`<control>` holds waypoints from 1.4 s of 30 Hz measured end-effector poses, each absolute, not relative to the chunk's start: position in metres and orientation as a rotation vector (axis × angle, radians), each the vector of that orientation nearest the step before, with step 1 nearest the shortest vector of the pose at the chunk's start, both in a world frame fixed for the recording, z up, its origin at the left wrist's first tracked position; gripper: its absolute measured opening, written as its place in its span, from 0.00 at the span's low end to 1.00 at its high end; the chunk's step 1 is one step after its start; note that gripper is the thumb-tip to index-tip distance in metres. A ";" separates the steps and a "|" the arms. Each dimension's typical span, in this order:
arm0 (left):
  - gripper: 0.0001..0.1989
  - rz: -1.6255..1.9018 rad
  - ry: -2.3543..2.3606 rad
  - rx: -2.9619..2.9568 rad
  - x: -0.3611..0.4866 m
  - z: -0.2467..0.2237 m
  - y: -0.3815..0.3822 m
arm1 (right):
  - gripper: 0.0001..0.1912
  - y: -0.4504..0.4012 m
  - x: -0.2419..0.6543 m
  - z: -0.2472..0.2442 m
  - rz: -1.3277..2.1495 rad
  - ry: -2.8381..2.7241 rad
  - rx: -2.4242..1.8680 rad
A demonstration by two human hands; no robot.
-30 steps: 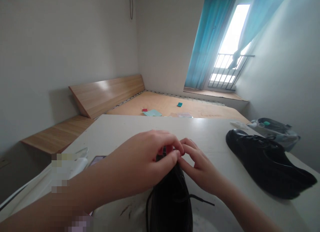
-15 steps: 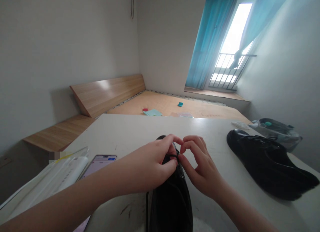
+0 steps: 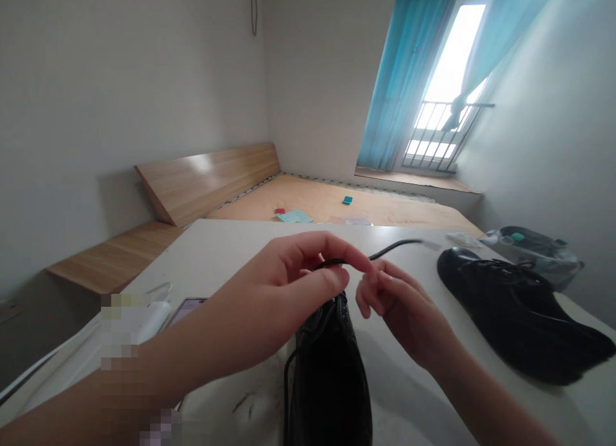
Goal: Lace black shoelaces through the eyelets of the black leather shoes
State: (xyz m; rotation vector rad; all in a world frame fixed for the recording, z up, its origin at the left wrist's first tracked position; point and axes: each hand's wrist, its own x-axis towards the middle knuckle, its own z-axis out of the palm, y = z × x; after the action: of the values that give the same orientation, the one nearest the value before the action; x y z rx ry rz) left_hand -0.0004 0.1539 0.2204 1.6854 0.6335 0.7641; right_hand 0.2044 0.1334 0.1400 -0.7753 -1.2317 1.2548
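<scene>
Your left grip (image 3: 293, 273) has a black lace (image 3: 395, 245) pinched between thumb and fingers; can't tell if your right grip (image 3: 399, 308), curled beside it, holds any. The near shoe (image 3: 332, 382) is all black, dark opening toward you, on the white surface (image 3: 231, 253), a similar shoe (image 3: 514, 324) off to the right.

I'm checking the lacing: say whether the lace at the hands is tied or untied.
Untied: one end of the lace sticks out past the left hand, another length hangs beside the shoe, and no bow shows.

Black shoe (image 3: 332, 375), upright on white table (image 3: 221, 240), toe pointing away, black lace (image 3: 392, 246) loose, one end raised
</scene>
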 end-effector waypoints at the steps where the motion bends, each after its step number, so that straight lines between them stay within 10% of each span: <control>1: 0.06 0.783 0.677 1.742 -0.001 0.221 0.153 | 0.12 0.134 0.206 0.142 1.254 -1.186 -0.773; 12: 0.14 0.573 0.728 1.896 -0.005 0.222 0.151 | 0.05 0.138 0.199 0.123 0.441 -1.870 -1.307; 24: 0.15 0.349 1.018 2.580 0.002 0.196 0.173 | 0.06 0.145 0.204 0.123 0.752 -1.860 -1.260; 31: 0.15 0.394 0.861 2.611 0.011 0.177 0.171 | 0.05 0.135 0.199 0.129 -0.072 -2.019 -1.190; 42: 0.03 0.571 0.907 2.107 0.011 0.195 0.173 | 0.09 0.137 0.200 0.132 0.791 -1.687 -1.052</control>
State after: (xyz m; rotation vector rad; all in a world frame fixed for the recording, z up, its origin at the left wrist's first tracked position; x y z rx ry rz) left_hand 0.0107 0.1727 0.1952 2.1066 0.9069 0.5714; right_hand 0.2001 0.1372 0.1323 -1.0518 -1.6867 0.7910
